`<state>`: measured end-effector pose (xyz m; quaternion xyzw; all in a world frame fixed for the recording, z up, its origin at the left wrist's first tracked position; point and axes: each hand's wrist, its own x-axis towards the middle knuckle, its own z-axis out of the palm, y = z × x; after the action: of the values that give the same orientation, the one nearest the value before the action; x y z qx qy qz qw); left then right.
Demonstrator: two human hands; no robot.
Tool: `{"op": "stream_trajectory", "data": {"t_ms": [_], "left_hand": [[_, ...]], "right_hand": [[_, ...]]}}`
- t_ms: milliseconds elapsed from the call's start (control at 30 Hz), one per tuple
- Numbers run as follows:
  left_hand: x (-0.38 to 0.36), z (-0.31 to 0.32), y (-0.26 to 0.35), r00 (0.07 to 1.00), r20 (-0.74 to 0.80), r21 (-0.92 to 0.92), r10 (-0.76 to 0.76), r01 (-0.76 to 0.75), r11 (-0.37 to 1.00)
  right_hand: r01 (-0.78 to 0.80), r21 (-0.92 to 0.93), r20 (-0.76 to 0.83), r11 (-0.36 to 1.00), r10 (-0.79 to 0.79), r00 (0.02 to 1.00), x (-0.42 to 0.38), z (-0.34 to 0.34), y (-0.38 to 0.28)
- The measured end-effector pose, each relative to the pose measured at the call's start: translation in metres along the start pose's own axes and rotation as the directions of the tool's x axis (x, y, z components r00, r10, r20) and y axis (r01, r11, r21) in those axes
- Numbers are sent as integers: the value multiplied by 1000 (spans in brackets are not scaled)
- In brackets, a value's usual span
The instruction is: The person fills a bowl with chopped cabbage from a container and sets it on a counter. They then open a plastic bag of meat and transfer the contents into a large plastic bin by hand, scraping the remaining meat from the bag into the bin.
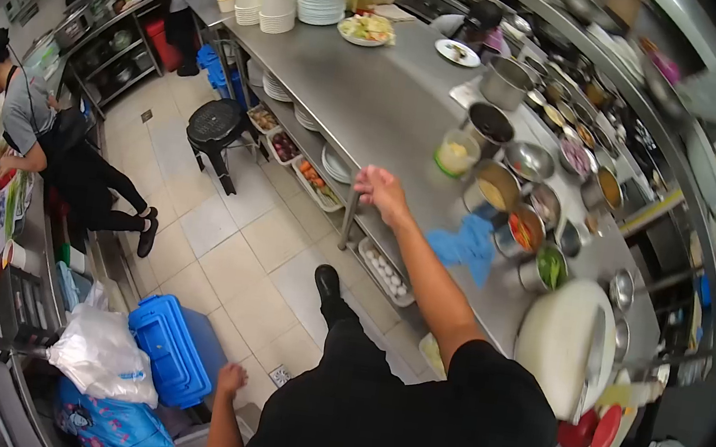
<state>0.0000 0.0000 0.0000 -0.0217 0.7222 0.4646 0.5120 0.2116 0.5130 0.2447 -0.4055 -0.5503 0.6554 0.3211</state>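
My right hand (383, 193) reaches forward over the near edge of the steel counter (375, 90). Its fingers are loosely bent and somewhat apart, with nothing in them. A blue cloth (466, 245) lies on the counter beside my right forearm. Beyond it stand a clear tub with a green base (456, 153) and a steel pot of pale contents (493, 189). My left hand (231, 378) hangs low at my side, its fingers curled in with no object visible. Nearest to it is a blue lidded bin (170, 348) on the floor side.
A black stool (217, 128) stands in the aisle. Someone in a grey shirt (29, 112) works at the left counter; other people are farther back. Stacked plates (319, 9) and a salad plate (366, 30) sit at the counter's far end. An egg tray (385, 272) lies below.
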Motion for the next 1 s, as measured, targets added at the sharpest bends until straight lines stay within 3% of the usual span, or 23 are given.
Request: {"op": "stream_trajectory", "data": {"t_ms": [67,100,167,267,300,367,433,500,567,667,767,800,833,967,1000], "left_hand": [[-8,0,-53,996,-47,-97,-73,68,993],[-20,-63,-39,968,-147,-53,-201,196,979],[-8,-29,-16,947,-217,-50,-238,233,971],[11,14,-1,785,-328,-567,-526,281,774],[22,13,1,780,-330,-564,-532,289,774],[50,18,14,886,12,-408,-464,428,806],[63,34,63,901,-87,-271,-425,389,880],[63,72,158,912,-121,-200,-391,364,910],[78,83,194,913,-157,-170,-376,350,921],[100,83,225,955,-189,-119,-228,208,971],[108,79,240,954,-201,-76,-221,210,975],[110,77,243,955,-199,-68,-219,210,975],[110,75,243,941,-203,-71,-270,261,963],[108,73,237,893,-207,-38,-399,400,916],[107,73,237,876,-209,-62,-435,432,900]], "right_hand": [[117,18,-100,993,-114,988,37,-11,-25],[-17,83,-90,996,25,996,107,20,23],[-13,166,-159,986,39,986,202,7,-4],[-42,206,-221,978,88,971,338,-20,-30],[-68,231,-263,971,130,956,375,-26,-35],[-92,263,-310,960,175,935,437,-41,-44],[-112,290,-353,950,215,911,484,-59,-49],[-86,294,-392,952,202,897,521,-75,-55],[-68,303,-402,951,192,895,544,-87,-63],[-38,357,-408,933,192,892,569,-103,-72],[-28,364,-396,931,182,900,587,-122,-69],[-6,440,-430,898,217,876,591,-126,-71],[21,511,-460,859,252,851,594,-130,-74],[41,481,-582,876,284,762,615,-146,-79],[30,376,-617,926,227,753,622,-151,-80]]}}
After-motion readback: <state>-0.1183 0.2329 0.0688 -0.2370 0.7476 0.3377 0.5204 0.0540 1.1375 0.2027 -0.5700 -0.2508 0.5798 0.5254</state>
